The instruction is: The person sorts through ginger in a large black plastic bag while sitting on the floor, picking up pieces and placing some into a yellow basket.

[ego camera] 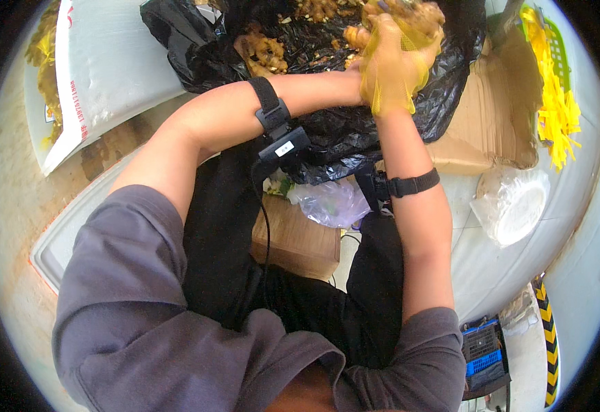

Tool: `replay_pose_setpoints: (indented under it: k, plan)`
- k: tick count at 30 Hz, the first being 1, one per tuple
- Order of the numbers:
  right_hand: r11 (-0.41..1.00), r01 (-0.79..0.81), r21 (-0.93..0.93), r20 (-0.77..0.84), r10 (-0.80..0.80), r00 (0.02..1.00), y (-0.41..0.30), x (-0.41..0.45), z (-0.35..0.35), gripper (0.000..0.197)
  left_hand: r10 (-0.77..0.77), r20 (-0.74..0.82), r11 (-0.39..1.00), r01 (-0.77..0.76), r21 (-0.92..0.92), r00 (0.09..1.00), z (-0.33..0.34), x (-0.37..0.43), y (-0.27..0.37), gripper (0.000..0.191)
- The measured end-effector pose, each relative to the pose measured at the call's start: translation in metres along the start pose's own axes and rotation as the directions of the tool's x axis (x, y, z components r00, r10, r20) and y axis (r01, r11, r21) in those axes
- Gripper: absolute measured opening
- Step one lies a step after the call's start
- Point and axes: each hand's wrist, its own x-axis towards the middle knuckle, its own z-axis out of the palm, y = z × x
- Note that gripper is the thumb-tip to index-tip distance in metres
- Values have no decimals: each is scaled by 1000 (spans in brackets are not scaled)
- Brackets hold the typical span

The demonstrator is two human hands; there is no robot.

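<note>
My right hand (388, 56) is covered by a yellow mesh net bag (395, 98) that reaches down to the wrist. It grips a large knobbly piece of ginger root (423, 19) at the top of the view. My left hand (354, 70) meets the right one at the wrist, and its fingers are mostly hidden behind the mesh. Beneath both hands spreads a black plastic bag (341, 123) with loose ginger (269, 54) and small broken bits on it. Another orange ginger knob (356, 37) lies beside the right hand.
A cardboard box (506, 87) stands to the right, near yellow mesh nets (557, 118) hanging by a green basket (557, 51). White foam boxes (120, 62) are at left. Between my legs sit a brown wooden box (300, 237) and a clear plastic bag (331, 203). A cable hangs from the left forearm device (284, 144).
</note>
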Motion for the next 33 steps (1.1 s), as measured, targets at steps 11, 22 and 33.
replay_pose_setpoints:
  k: [11, 22, 33]
  plan:
    - [897, -202, -392, -388, 38, 921, -20, 41, -73, 38, -641, 238, 766, 629, 132, 730, -31, -7, -34, 24]
    - [-134, -305, -943, -330, 247, 911, 5, 22, -133, 62, -691, 106, 723, 685, 88, 715, -10, 5, -25, 79]
    - [79, -449, -890, -330, 567, 754, 1, 26, -133, 93, -758, 42, 648, 758, -70, 651, 8, 2, -24, 76]
